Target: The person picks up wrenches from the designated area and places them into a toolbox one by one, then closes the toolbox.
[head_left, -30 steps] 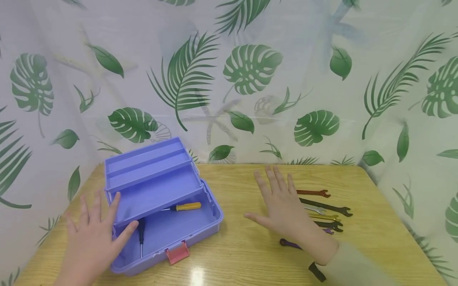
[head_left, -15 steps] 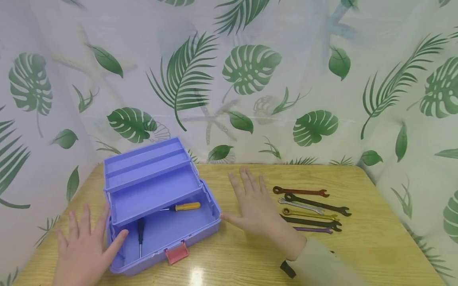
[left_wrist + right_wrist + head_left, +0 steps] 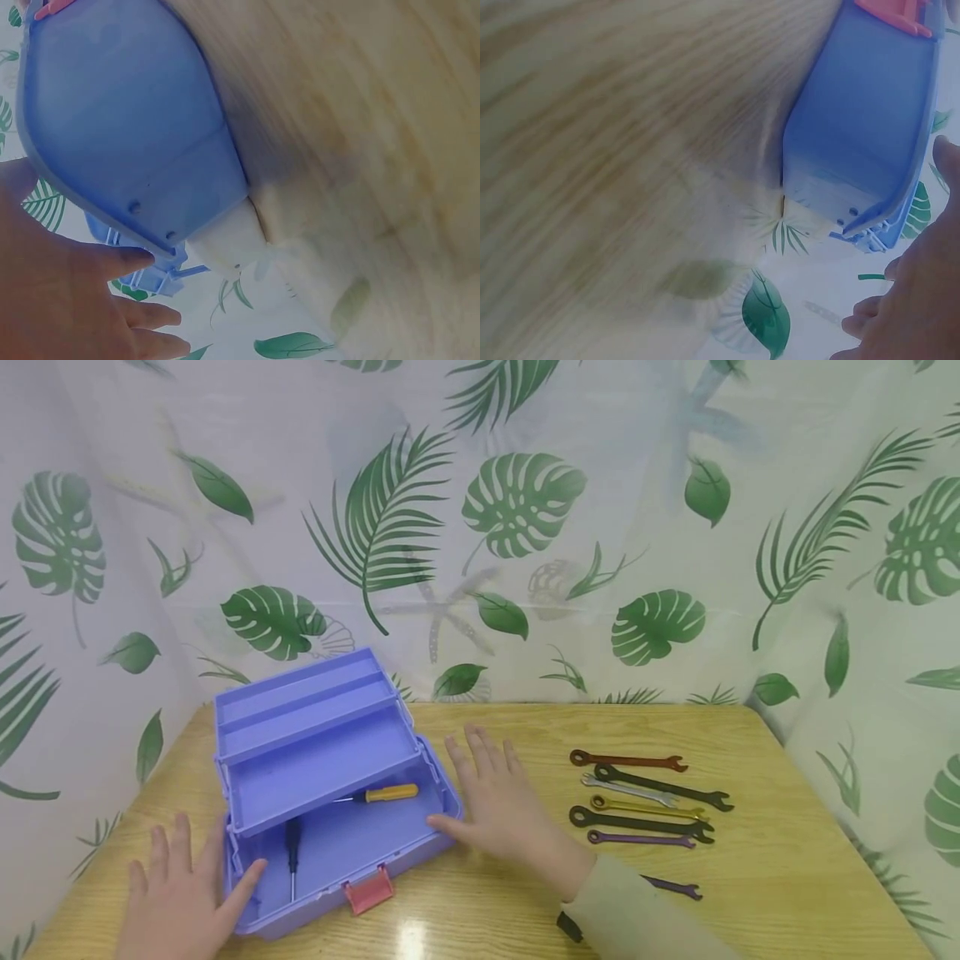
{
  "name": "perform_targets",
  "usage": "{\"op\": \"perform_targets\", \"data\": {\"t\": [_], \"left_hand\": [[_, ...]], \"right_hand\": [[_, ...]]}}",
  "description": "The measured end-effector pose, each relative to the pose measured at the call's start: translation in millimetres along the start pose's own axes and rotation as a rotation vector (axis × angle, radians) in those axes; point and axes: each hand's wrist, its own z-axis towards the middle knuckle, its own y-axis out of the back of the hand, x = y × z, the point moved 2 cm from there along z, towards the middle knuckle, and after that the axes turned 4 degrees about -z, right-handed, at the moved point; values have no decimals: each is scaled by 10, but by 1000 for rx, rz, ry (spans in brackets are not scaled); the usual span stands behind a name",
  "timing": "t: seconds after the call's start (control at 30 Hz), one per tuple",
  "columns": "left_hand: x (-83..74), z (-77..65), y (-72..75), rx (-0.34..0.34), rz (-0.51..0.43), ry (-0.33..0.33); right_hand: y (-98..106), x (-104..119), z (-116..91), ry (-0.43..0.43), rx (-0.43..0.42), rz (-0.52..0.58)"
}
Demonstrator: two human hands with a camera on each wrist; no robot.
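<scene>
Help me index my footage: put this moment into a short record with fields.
Toolbox: blue-purple, open, tiered trays, red latch in front
Inside: yellow-handled screwdriver, dark-handled screwdriver
Left hand: outstretched at the toolbox's left side
Right hand: outstretched at its right side
Contact with toolbox: cannot tell
Wrenches: seven visible, right of the toolbox, one partly behind the sleeve
Surface: wooden table
Backdrop: leaf-print sheet

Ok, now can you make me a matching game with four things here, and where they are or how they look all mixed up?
1. blue-purple plastic toolbox
2. yellow-handled screwdriver
3. red metal wrench
4. pinkish-red plastic latch

A. lying right of the toolbox
B. standing open
C. on the toolbox's front
D. lying inside the toolbox

Pairs: 1-B, 2-D, 3-A, 4-C
</scene>
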Motion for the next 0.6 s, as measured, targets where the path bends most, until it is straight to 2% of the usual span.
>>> {"op": "perform_targets", "data": {"t": [0.27,0.4,0.6], "left_hand": [[-56,10,-65,-3,24,-13],[-91,19,-104,23,47,-31],[-120,18,-133,49,29,-46]], "right_hand": [[-74,81,108,13,4,19],[-93,113,130,21,7,19],[-121,117,139,43,18,16]]}}
